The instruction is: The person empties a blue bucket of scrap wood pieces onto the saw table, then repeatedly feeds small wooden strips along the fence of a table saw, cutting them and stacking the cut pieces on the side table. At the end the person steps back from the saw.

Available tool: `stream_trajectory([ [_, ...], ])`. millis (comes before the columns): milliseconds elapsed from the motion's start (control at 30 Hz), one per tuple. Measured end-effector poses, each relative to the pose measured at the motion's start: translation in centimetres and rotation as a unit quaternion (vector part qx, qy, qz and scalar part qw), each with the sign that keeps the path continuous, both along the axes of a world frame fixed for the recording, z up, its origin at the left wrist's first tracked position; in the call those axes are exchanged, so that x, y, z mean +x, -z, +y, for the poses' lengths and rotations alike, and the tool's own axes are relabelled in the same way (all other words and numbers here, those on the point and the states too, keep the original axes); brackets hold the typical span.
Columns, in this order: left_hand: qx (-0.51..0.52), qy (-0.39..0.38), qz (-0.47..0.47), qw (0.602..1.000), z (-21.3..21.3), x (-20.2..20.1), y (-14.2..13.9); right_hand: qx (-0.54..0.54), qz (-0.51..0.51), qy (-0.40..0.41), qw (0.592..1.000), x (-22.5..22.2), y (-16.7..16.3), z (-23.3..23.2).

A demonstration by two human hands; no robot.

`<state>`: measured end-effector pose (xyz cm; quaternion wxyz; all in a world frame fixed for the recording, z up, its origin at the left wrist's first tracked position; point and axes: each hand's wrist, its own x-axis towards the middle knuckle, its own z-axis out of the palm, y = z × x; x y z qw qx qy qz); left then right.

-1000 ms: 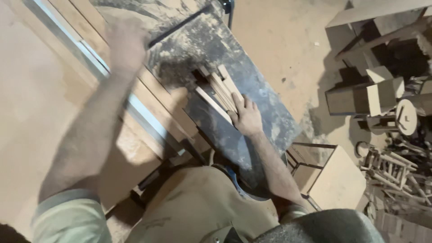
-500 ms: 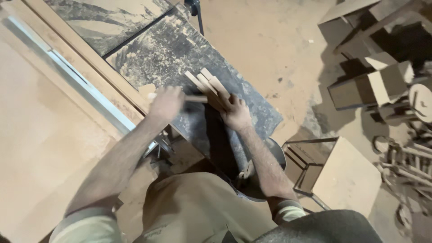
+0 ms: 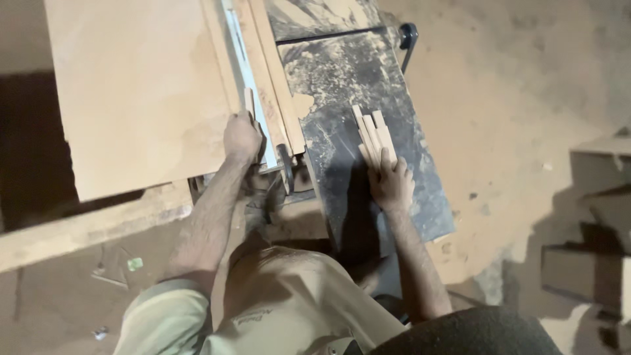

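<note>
Wooden strips (image 3: pixel 373 135) on the saw table (image 3: pixel 420 197), just beyond the flat, open right hand (image 3: pixel 391 184) touching their near ends.

I see a dusty dark saw table (image 3: pixel 420 197); wooden strips (image 3: pixel 373 135) lie near its centre, a large board (image 3: pixel 138 92) at nine o'clock.

Warm, dim yellowish light falls from above. The board (image 3: pixel 138 92) is brightest, the dusty saw table (image 3: pixel 368 85) duller. A dark shadow lies under the right hand (image 3: pixel 391 184) and arm — the left edge sinks into black. Details are soft, slightly blurred throughout.
</note>
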<state>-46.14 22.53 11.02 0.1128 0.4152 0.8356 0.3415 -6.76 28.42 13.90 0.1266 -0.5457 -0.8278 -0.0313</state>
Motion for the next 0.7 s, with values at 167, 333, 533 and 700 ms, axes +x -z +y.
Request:
stream_trajectory([
  [167, 0.03, 0.063, 0.002, 0.998, 0.6, 0.0, 0.4, 0.015, -0.01, -0.025, 1.0, 0.1, -0.5, 0.1],
  [333, -0.06, 0.138, 0.082, 0.985, -0.3, -0.2, -1.7, 0.014, -0.028, -0.018, 0.999, -0.2, -1.2, 0.0],
  [533, -0.165, 0.198, 0.167, 0.952, -0.6, -0.4, -4.9, 0.004, -0.065, -0.016, 0.998, -0.8, -2.1, -0.1],
  [700, -0.26, 0.238, 0.206, 0.913, 1.1, -1.9, -6.5, -0.012, -0.064, -0.006, 0.998, -1.6, -2.2, 0.5],
])
